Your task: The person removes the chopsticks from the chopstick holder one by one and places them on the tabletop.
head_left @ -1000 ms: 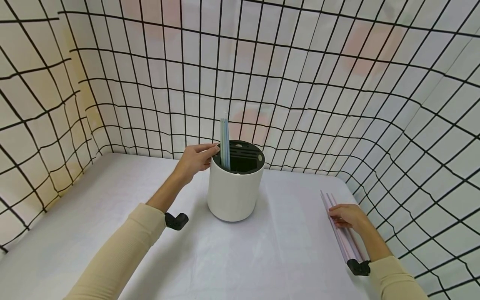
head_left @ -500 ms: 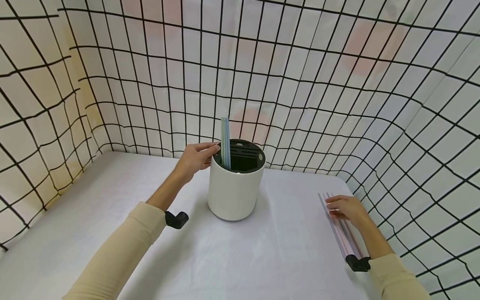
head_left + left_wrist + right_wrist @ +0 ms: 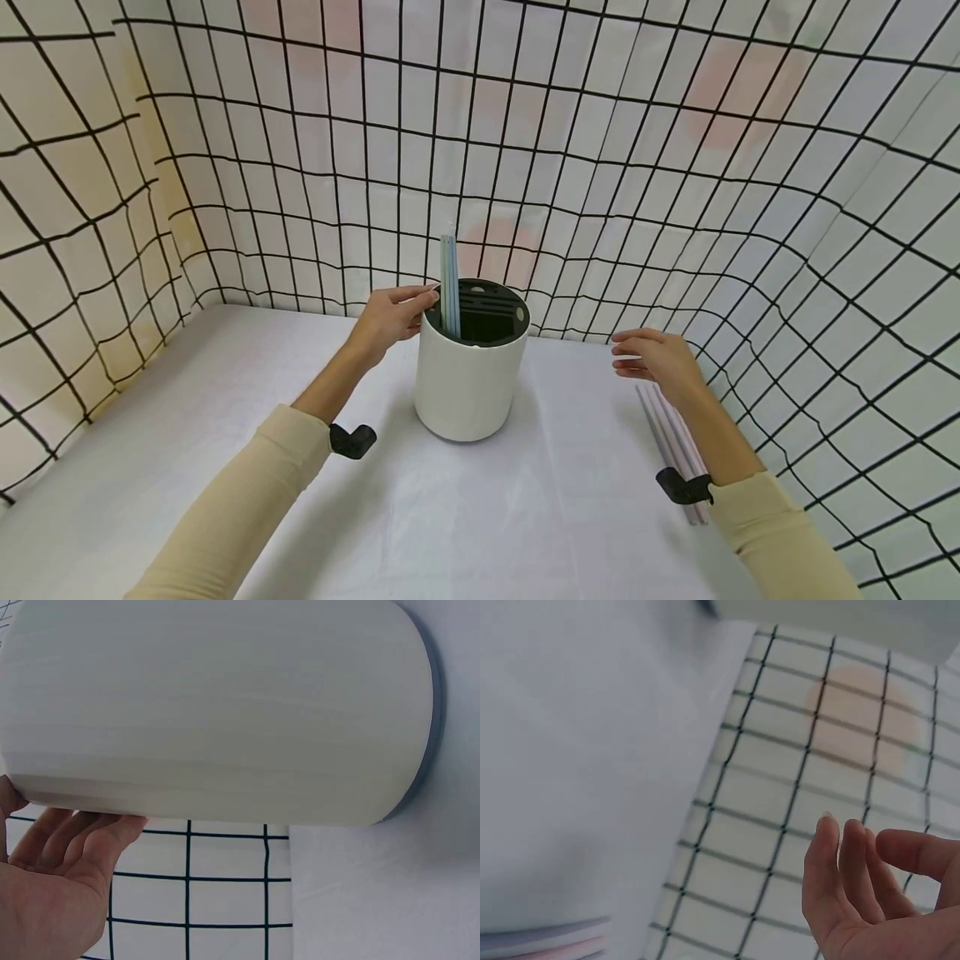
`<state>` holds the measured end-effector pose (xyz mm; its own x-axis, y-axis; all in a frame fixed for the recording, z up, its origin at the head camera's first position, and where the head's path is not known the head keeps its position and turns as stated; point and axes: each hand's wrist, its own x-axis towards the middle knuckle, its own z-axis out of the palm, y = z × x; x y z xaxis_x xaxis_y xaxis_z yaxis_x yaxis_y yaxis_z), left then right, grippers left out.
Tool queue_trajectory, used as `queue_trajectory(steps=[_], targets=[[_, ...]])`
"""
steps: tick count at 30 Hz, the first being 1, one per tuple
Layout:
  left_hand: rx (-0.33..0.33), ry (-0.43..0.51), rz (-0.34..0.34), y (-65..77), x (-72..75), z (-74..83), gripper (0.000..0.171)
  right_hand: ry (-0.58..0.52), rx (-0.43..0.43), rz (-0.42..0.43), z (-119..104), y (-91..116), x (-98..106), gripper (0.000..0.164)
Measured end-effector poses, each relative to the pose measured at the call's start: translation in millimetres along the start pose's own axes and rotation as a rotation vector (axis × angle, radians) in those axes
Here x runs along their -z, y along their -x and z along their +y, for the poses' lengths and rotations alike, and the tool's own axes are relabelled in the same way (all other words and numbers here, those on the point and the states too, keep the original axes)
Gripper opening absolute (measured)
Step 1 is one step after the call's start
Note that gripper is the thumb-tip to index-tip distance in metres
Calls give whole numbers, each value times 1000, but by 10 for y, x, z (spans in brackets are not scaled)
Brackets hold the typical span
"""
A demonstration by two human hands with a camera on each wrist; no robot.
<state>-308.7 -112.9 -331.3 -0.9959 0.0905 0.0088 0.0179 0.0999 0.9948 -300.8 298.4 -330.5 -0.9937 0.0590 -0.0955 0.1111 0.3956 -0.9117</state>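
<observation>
A white cylindrical holder (image 3: 471, 387) with a black slotted top stands upright on the table. Thin pale green and blue sticks (image 3: 450, 287) rise from the left side of its top. My left hand (image 3: 388, 325) grips the holder's left rim, thumb at the top edge and fingers against the side; the left wrist view shows the wall (image 3: 225, 712) close up. To the right, my right hand (image 3: 660, 362) hovers above the table, fingers loosely bent and nothing seen between them. Partly under its wrist lie thin pink and lilac sticks (image 3: 670, 433), side by side.
A white cloth (image 3: 480, 525) covers the table. Black wire mesh (image 3: 570, 167) with white sheeting behind encloses the back and both sides. The mesh on the right runs close to the right forearm. Each wrist carries a black camera mount (image 3: 352, 442).
My right hand has let go of the pink and lilac sticks, then risen and moved away toward the back and left. The left hand and holder have stayed put.
</observation>
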Motion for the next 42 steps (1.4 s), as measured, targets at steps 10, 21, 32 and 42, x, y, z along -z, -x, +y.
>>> queue_trajectory(steps=[10, 21, 32, 42], targets=[[1, -7, 8, -12, -2, -8, 49, -21, 134, -70, -765, 99, -503, 39], [-3, 13, 0, -13, 6, -16, 48, -4, 250, -175, -1311, 201, -1105, 31], [-9, 21, -8, -5, -7, 4, 49, 81, 302, -226, -1425, 203, -1505, 24], [-1, 25, -8, -9, -6, -1, 49, 157, 321, -230, -1397, 140, -1636, 25]])
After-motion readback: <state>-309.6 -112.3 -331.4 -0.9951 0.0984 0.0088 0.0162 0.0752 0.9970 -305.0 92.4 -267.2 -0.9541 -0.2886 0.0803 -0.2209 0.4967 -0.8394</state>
